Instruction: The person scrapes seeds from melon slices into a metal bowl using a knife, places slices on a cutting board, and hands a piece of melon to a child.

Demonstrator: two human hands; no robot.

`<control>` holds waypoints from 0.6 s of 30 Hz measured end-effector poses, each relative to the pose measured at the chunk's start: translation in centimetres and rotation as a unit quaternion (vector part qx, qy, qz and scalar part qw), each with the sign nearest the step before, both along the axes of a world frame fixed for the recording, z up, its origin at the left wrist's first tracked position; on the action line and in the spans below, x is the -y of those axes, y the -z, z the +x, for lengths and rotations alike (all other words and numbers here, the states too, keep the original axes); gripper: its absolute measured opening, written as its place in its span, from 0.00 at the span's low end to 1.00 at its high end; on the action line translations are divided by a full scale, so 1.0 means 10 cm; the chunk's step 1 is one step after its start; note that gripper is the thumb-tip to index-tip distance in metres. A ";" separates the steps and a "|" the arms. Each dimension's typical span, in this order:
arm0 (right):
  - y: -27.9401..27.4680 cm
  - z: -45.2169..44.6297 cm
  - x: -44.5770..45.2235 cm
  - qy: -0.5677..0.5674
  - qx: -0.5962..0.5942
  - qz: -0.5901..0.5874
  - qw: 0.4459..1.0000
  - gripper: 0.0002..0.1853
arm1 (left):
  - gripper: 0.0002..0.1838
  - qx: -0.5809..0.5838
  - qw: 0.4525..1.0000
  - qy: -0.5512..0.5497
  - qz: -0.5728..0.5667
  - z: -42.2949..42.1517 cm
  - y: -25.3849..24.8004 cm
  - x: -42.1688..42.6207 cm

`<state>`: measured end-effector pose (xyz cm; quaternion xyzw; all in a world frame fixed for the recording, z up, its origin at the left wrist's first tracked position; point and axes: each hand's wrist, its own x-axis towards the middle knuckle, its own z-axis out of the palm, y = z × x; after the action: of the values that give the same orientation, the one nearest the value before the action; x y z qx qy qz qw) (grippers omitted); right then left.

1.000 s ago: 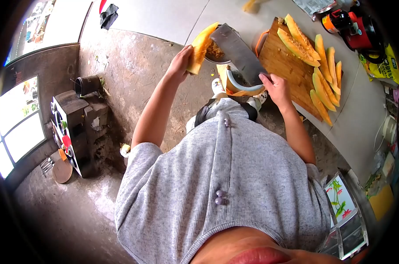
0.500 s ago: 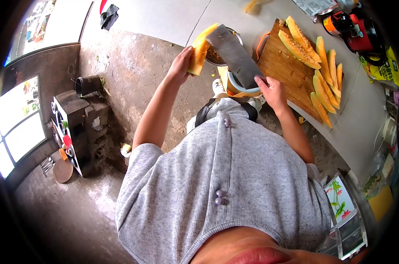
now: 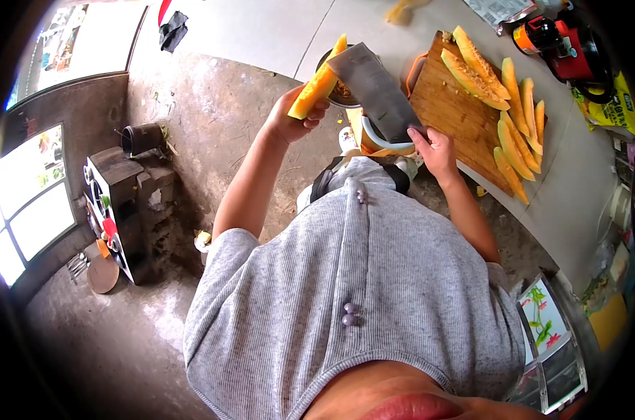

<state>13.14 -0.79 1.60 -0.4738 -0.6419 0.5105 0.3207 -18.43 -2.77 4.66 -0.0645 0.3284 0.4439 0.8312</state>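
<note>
My left hand (image 3: 296, 115) is closed around an orange melon slice (image 3: 320, 85), held up at a slant with its far tip over a metal bowl. In my right hand (image 3: 434, 149) is a wide cleaver (image 3: 377, 91), gripped at its handle, which the hand mostly hides. The blade's far end is close to the slice; whether they touch I cannot tell. Behind the blade, the metal bowl (image 3: 340, 94) is partly covered and seems to have melon seeds and pulp in it. To the right, a wooden cutting board (image 3: 452, 112) bears two seedy melon slices (image 3: 471, 79).
Several cleaned melon slices (image 3: 519, 143) lie along the board's right edge and on the grey counter (image 3: 562, 203). A dark bottle (image 3: 536, 35), a red pot (image 3: 576, 59) and a yellow bag (image 3: 615, 108) stand at the far right. Below the bowl is a bin with a pale rim (image 3: 387, 145).
My left hand has turned the melon slice, so its orange inner face shows more and its lower end has swung left. The cleaver has shifted only slightly.
</note>
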 end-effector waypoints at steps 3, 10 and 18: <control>0.02 -0.01 -0.01 -0.012 0.009 -0.004 1.000 0.14 | 0.16 0.056 0.998 -0.005 0.009 0.04 0.04 0.03; 0.37 0.02 -0.04 0.013 0.058 -0.025 0.998 0.18 | 0.14 0.094 0.993 -0.073 0.004 0.03 0.05 0.15; 0.09 0.15 0.08 0.005 0.170 0.042 0.985 0.20 | 0.12 0.100 0.992 -0.072 -0.006 0.00 -0.01 0.32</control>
<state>14.69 -1.61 0.68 -0.5427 -0.7058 0.3933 0.2294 -18.44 -5.92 4.71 -0.1370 0.2404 0.4923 0.8253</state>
